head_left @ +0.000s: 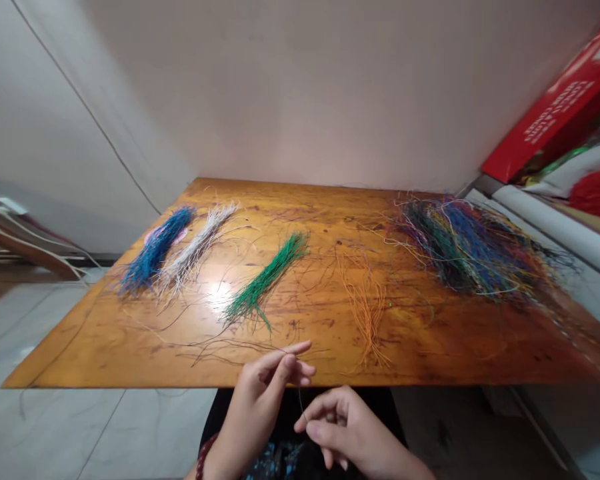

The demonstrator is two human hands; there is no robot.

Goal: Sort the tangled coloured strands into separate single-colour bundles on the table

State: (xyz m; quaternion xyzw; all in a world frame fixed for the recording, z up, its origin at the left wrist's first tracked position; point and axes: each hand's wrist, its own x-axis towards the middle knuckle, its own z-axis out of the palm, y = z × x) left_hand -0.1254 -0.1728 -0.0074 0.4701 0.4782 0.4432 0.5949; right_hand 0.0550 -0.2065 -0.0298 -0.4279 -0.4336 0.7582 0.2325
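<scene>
A thin dark strand [301, 399] spans the short gap between my hands, just off the table's front edge. My left hand [273, 377] is closed in a pinch on it, thumb against the index finger. Lower and to the right, my right hand [337, 427] grips the strand's other part between thumb and forefinger. Several loose brown strands [215, 343] trail over the table to the left of my left hand. Beyond the hands lie a green bundle of strands [267, 277] and a looser orange bundle [367, 310].
On the wooden table [145, 367], a blue bundle [157, 250] and a white bundle [197, 250] lie at the left. A large mixed-colour pile [473, 247] covers the right side. Past it are a red box [555, 107] and a white roll [555, 210]. A wall stands behind.
</scene>
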